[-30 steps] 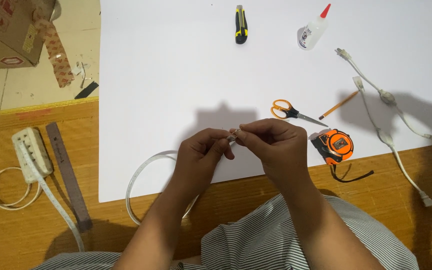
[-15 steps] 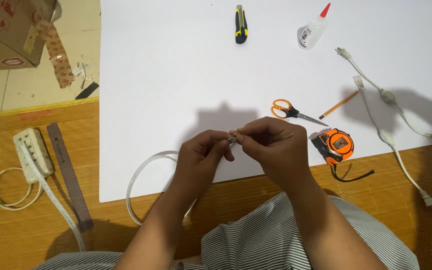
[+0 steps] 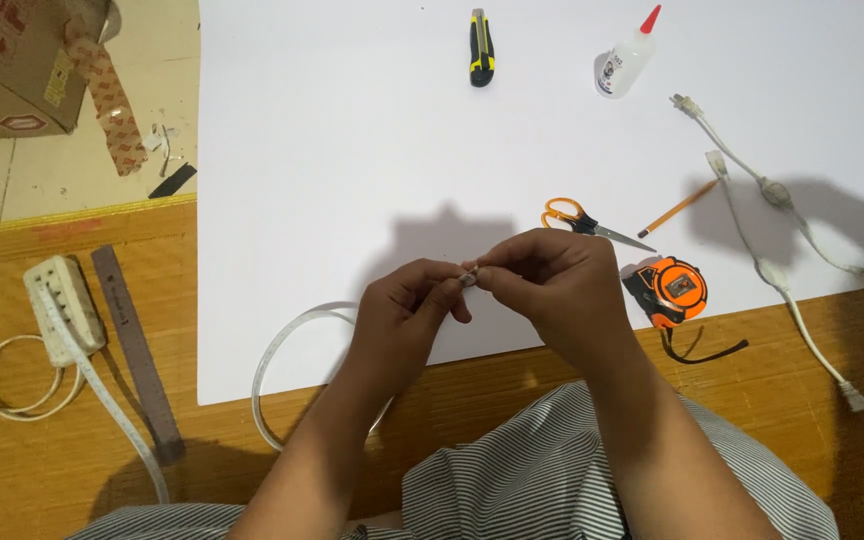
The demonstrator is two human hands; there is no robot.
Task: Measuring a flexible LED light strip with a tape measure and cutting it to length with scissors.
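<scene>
Over the near edge of a large white sheet point(image 3: 352, 150), my left hand point(image 3: 407, 320) and my right hand point(image 3: 552, 285) meet fingertip to fingertip. Both pinch the end of a flat white cable point(image 3: 287, 340) at the spot where the fingers touch. The cable loops down to the left from under my left wrist, off the sheet and onto the wooden floor. The tip itself is mostly hidden by my fingers.
Orange-handled scissors point(image 3: 577, 218), a pencil point(image 3: 677, 207) and an orange tape measure point(image 3: 674, 290) lie right of my hands. A yellow-black utility knife point(image 3: 481, 47) and glue bottle point(image 3: 627, 55) sit farther away. White cords point(image 3: 772, 240) run at right. A power strip point(image 3: 62, 310), metal ruler point(image 3: 137, 350) and cardboard box point(image 3: 22, 60) are at left.
Both hands stay together over the cable end with only slight finger movement. Nothing else has moved.
</scene>
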